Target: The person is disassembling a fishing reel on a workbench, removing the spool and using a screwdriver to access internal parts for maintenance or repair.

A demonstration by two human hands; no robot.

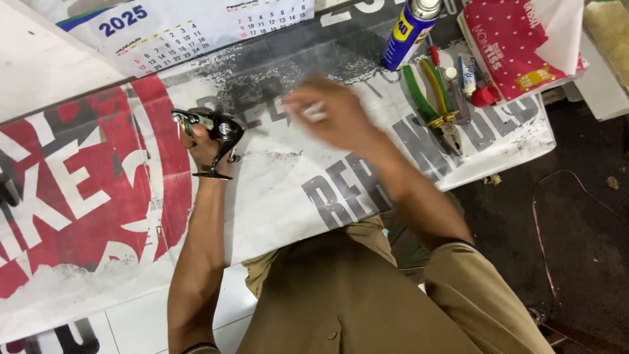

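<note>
The left hand (208, 145) is closed around a small dark metal fishing reel (219, 134), gripping it from below so that the reel's foot and shiny body stand up above the fingers; it is held low over the printed banner (275, 177) that covers the table (39, 59). The right hand (331, 115) hovers over the middle of the banner, blurred by motion, fingers loosely spread and partly curled; something small and pale shows at the fingertips, but I cannot tell whether it is gripped.

Between the two hands lies a stretch of bare banner, and more of it runs out to the left of the reel. The banner's near edge runs diagonally just in front of the person's body, above pale floor tiles (141, 318) (the right end stops short over a dark floor (576, 216)).

The far right is crowded: a blue and yellow spray can (407, 33) stands upright, green-handled pliers (429, 105) lie just beside it, then a small tube with a red cap (475, 82) and a red dotted tissue packet (517, 42). A wall calendar (190, 26) lies at the far edge.
</note>
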